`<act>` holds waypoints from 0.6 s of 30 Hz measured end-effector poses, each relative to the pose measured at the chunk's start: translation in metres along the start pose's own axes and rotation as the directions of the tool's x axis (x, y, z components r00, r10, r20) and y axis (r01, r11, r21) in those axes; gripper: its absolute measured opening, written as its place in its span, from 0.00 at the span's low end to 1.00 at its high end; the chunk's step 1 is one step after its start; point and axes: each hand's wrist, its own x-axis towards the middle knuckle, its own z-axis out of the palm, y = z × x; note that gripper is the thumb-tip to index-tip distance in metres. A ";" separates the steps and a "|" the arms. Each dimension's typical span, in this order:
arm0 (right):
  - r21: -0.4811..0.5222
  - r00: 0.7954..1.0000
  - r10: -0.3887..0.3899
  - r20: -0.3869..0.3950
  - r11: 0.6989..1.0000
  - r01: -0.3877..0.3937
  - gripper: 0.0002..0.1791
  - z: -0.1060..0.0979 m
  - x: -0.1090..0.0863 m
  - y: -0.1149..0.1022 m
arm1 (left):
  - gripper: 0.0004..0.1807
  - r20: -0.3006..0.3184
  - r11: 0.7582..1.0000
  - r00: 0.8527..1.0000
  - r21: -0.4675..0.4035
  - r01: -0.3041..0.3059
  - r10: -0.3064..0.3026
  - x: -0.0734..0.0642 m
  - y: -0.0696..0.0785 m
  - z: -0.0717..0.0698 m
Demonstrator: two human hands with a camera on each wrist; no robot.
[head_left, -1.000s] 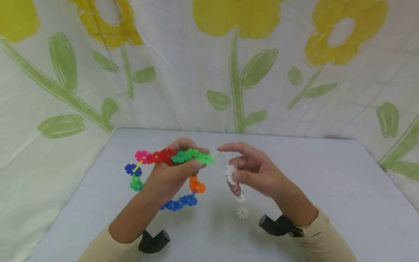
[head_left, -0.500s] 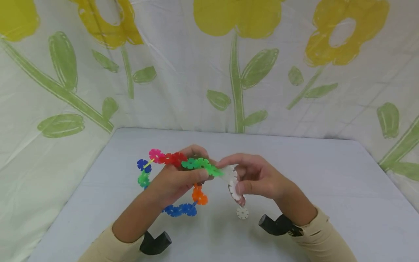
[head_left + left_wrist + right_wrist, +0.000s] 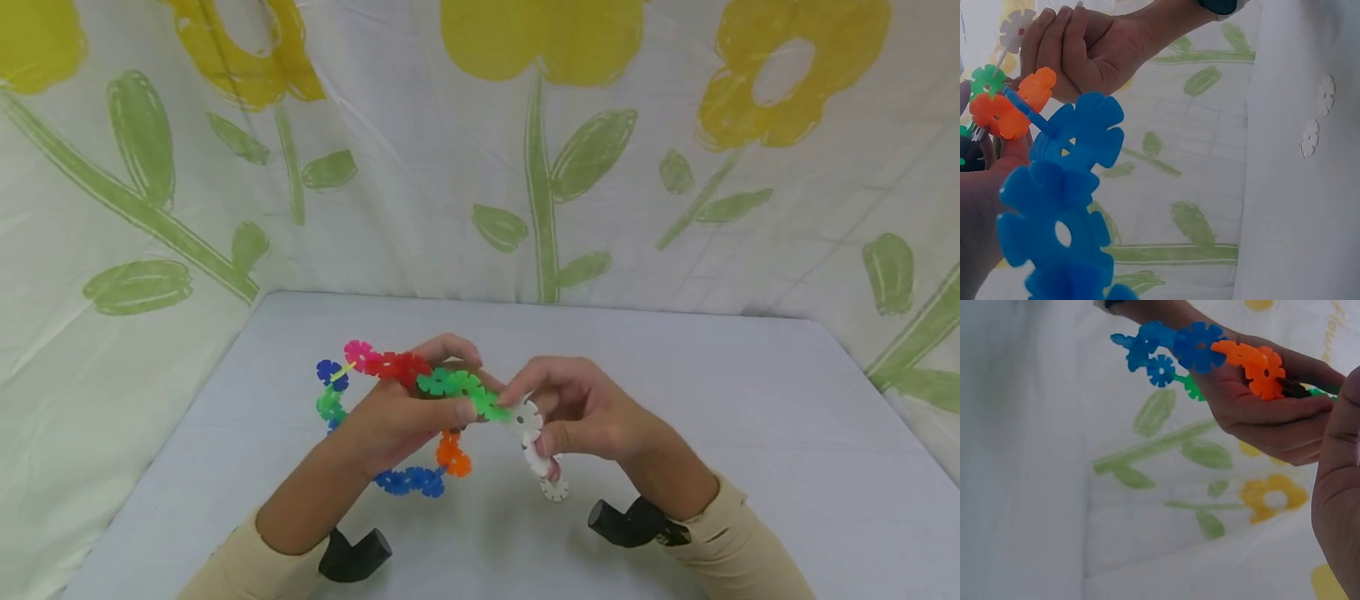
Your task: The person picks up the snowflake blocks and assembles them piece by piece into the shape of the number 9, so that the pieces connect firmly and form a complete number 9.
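Observation:
My left hand (image 3: 401, 425) holds a chain of slotted plastic snowflake discs, its thumb on the green discs (image 3: 461, 383). Red discs (image 3: 397, 365) and a pink disc (image 3: 360, 356) follow to the left. The chain loops down through blue discs (image 3: 410, 481) to orange discs (image 3: 453, 455). My right hand (image 3: 592, 408) pinches white snowflake discs (image 3: 528, 421) at the green end, its index fingertip by the last green disc. In the left wrist view, a white disc (image 3: 1017, 30) shows beside the right fingers; whether it is slotted into the green is unclear.
A loose white disc (image 3: 555, 489) lies on the pale table (image 3: 750, 433) below my right hand. Another white disc (image 3: 1325, 95) lies beside it in the left wrist view. Behind the table hangs a flower-painted sheet (image 3: 420, 208).
Both hands have come lower and closer together. The chain has shifted right and down, and the white discs in my right hand now meet its green end.

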 end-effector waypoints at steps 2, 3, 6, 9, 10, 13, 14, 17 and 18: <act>0.015 1.000 0.003 0.013 1.000 -0.003 0.23 0.000 0.000 0.001 | 0.16 0.011 1.000 1.000 -0.003 -0.002 0.002 0.000 -0.001 0.000; 0.013 1.000 0.002 0.017 1.000 -0.003 0.24 -0.001 0.000 0.001 | 0.16 0.006 1.000 1.000 -0.008 0.006 -0.006 0.000 -0.001 0.000; -0.020 0.999 -0.026 0.020 0.999 0.026 0.24 -0.003 -0.001 -0.001 | 0.18 -0.015 0.999 0.999 0.003 0.045 -0.045 0.001 -0.003 0.001; -0.063 0.997 -0.076 0.013 0.995 0.076 0.24 -0.007 -0.003 -0.007 | 0.25 -0.013 0.993 0.995 0.064 0.102 -0.102 0.002 -0.004 0.000; -0.067 0.996 -0.092 0.007 0.993 0.093 0.24 -0.009 -0.003 -0.009 | 0.28 -0.009 0.986 0.992 0.110 0.128 -0.128 0.002 -0.004 0.000; -0.046 0.992 -0.122 -0.040 0.992 0.120 0.23 -0.011 -0.005 -0.019 | 0.32 0.014 0.944 0.971 0.239 0.227 -0.237 0.001 -0.005 0.000; -0.030 0.990 -0.123 -0.064 0.992 0.122 0.22 -0.012 -0.006 -0.022 | 0.33 0.021 0.924 0.959 0.276 0.265 -0.281 0.001 -0.005 0.001; 0.048 0.980 -0.097 -0.172 0.993 0.107 0.20 -0.012 -0.008 -0.031 | 0.34 0.072 0.889 0.922 0.304 0.344 -0.381 0.002 -0.006 0.002; 0.073 0.975 -0.084 -0.206 0.992 0.101 0.19 -0.012 -0.008 -0.033 | 0.35 0.099 0.881 0.910 0.310 0.357 -0.403 0.002 -0.006 0.002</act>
